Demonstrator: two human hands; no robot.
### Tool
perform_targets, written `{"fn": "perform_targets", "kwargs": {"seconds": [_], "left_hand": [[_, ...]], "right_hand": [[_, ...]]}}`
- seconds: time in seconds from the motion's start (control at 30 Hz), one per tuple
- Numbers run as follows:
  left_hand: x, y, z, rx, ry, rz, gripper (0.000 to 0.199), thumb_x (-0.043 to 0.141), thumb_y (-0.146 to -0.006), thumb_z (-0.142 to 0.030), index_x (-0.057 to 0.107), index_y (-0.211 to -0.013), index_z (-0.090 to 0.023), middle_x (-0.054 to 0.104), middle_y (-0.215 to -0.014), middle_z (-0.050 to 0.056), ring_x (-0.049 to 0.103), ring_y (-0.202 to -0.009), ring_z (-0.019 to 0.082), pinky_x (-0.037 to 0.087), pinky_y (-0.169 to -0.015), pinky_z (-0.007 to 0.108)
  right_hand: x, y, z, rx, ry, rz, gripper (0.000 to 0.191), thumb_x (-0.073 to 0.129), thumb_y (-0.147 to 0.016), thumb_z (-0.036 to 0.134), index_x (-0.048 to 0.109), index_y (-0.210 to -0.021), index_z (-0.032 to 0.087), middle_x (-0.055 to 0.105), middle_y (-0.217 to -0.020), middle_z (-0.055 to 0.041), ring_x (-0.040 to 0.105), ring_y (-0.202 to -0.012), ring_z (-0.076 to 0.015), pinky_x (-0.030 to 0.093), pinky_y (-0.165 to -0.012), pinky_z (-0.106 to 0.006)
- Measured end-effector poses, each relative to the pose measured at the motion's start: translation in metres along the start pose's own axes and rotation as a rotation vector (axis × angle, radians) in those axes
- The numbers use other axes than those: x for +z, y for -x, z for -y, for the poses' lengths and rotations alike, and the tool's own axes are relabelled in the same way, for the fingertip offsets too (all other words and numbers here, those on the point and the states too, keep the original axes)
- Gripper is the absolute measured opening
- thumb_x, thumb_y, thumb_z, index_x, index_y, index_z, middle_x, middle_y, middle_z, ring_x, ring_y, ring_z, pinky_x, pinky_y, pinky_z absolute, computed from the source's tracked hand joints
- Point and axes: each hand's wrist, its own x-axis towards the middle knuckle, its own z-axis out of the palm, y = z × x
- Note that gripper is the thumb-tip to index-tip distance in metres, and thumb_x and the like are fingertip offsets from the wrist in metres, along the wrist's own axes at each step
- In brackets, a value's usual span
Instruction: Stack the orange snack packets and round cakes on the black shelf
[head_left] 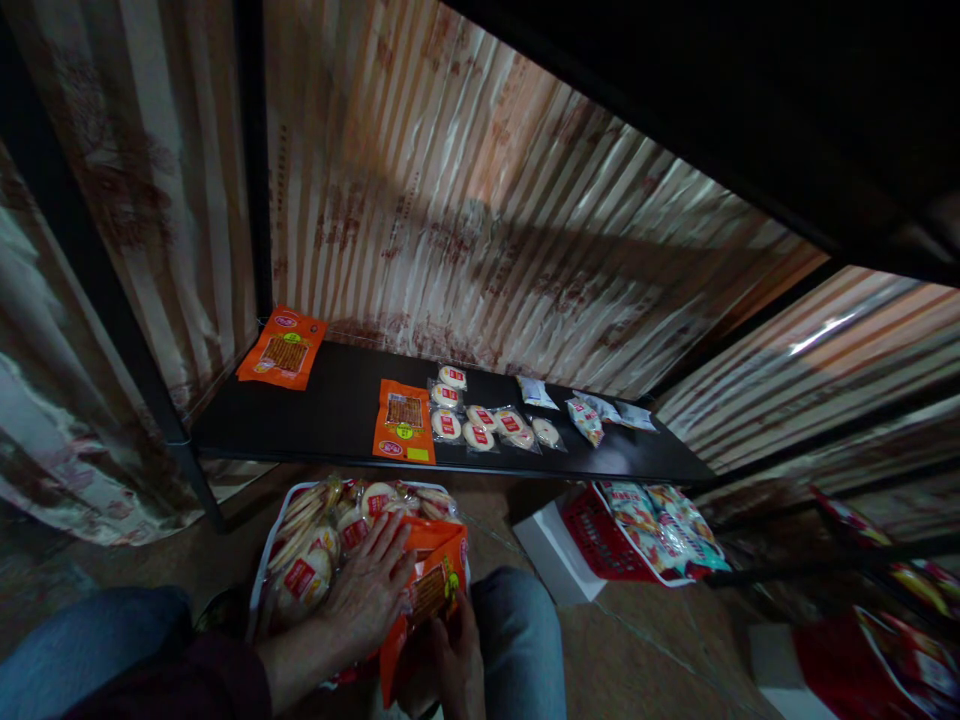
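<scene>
Between my knees stands a basket [260, 580] with a white rim, filled with clear-wrapped round white crackers [309, 575]. My left hand [371, 585] lies flat across the crackers, fingers stretched out, its fingertips at the edge of an orange snack bag [439, 570]. My right hand [459, 655] grips that bag at its lower right side, thumb on the front. The bag is tilted over the basket's right part, and its lower end is partly in shadow.
On the low black shelf [349, 372] lie two orange bags, several cracker packets [480, 420] and small white-and-blue packets [536, 392]. A red basket [592, 535] of snack bags leans by a white box [555, 550]. Metal posts [142, 330] frame the shelf.
</scene>
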Motion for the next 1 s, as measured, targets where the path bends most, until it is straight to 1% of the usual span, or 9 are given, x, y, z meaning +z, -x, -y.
{"fn": "perform_targets", "kwargs": {"seconds": [0.13, 0.23, 0.37, 0.47, 0.6, 0.7, 0.8, 0.87, 1.0], "left_hand": [[-0.001, -0.002, 0.001, 0.036, -0.023, -0.023, 0.043, 0.048, -0.085, -0.028, 0.052, -0.126, -0.015, 0.042, -0.142, 0.016, 0.028, -0.136, 0.032, 0.022, -0.110, 0.052], [0.003, -0.004, 0.001, 0.040, -0.029, -0.043, 0.039, 0.048, -0.084, -0.023, 0.055, -0.121, -0.014, 0.045, -0.139, 0.015, 0.031, -0.135, 0.030, 0.021, -0.111, 0.051], [0.013, -0.007, -0.001, -0.018, 0.010, -0.025, 0.036, 0.047, -0.082, -0.020, 0.058, -0.117, -0.014, 0.045, -0.140, 0.013, 0.028, -0.136, 0.029, 0.019, -0.112, 0.049], [0.016, -0.010, -0.003, -0.065, 0.039, -0.001, 0.037, 0.046, -0.082, -0.020, 0.057, -0.117, -0.015, 0.045, -0.140, 0.010, 0.024, -0.137, 0.028, 0.015, -0.112, 0.051], [0.007, -0.015, -0.006, -0.092, 0.089, -0.016, 0.033, 0.045, -0.081, -0.017, 0.060, -0.110, -0.017, 0.051, -0.134, 0.009, 0.024, -0.137, 0.028, 0.016, -0.112, 0.052], [-0.001, -0.019, -0.008, -0.103, 0.116, -0.005, 0.027, 0.044, -0.079, -0.016, 0.062, -0.100, -0.016, 0.056, -0.128, 0.009, 0.028, -0.136, 0.028, 0.016, -0.112, 0.053], [-0.003, -0.022, -0.010, -0.103, 0.149, 0.001, 0.023, 0.045, -0.077, -0.015, 0.061, -0.093, -0.017, 0.059, -0.124, 0.009, 0.033, -0.133, 0.028, 0.015, -0.113, 0.053], [0.000, -0.022, -0.010, -0.113, 0.183, -0.024, 0.021, 0.043, -0.077, -0.014, 0.059, -0.090, -0.019, 0.062, -0.117, 0.008, 0.036, -0.130, 0.026, 0.016, -0.113, 0.052], [0.006, -0.023, -0.006, -0.155, 0.286, -0.093, 0.023, 0.037, -0.081, -0.009, 0.057, -0.083, -0.021, 0.066, -0.086, 0.003, 0.052, -0.113, 0.021, 0.024, -0.111, 0.044]], "right_hand": [[-0.002, 0.001, 0.004, 0.094, -0.038, 0.004, 0.049, 0.057, -0.066, 0.034, 0.061, -0.111, 0.015, 0.060, -0.124, -0.0124, 0.052, -0.119, -0.0308, 0.043, -0.099, -0.041], [-0.003, -0.001, 0.005, 0.134, -0.064, -0.004, 0.048, 0.057, -0.065, 0.035, 0.062, -0.108, 0.015, 0.062, -0.120, -0.0122, 0.054, -0.117, -0.0304, 0.045, -0.097, -0.040], [-0.005, -0.005, 0.009, 0.141, -0.051, -0.023, 0.046, 0.059, -0.064, 0.039, 0.063, -0.104, 0.017, 0.067, -0.110, -0.0091, 0.059, -0.108, -0.0286, 0.050, -0.088, -0.036], [-0.008, -0.011, 0.011, 0.136, -0.023, -0.030, 0.045, 0.059, -0.064, 0.041, 0.064, -0.101, 0.017, 0.068, -0.106, -0.0088, 0.060, -0.106, -0.0285, 0.050, -0.087, -0.035], [-0.011, -0.018, 0.006, 0.153, 0.009, 0.022, 0.046, 0.061, -0.059, 0.044, 0.066, -0.095, 0.017, 0.069, -0.103, -0.0100, 0.061, -0.103, -0.0310, 0.051, -0.085, -0.038], [-0.010, -0.020, 0.002, 0.131, 0.018, 0.001, 0.045, 0.060, -0.061, 0.047, 0.067, -0.095, 0.018, 0.069, -0.103, -0.0107, 0.061, -0.103, -0.0315, 0.051, -0.084, -0.039], [-0.010, -0.019, 0.000, 0.113, 0.019, 0.004, 0.046, 0.058, -0.063, 0.049, 0.066, -0.095, 0.018, 0.069, -0.103, -0.0111, 0.061, -0.103, -0.0312, 0.050, -0.084, -0.039], [-0.012, -0.020, 0.000, 0.118, 0.039, 0.008, 0.047, 0.059, -0.062, 0.050, 0.066, -0.095, 0.018, 0.068, -0.105, -0.0116, 0.061, -0.104, -0.0316, 0.050, -0.085, -0.039], [-0.014, -0.019, 0.003, 0.125, 0.056, 0.003, 0.049, 0.059, -0.063, 0.051, 0.066, -0.098, 0.017, 0.067, -0.109, -0.0117, 0.058, -0.109, -0.0315, 0.048, -0.089, -0.039]]}}
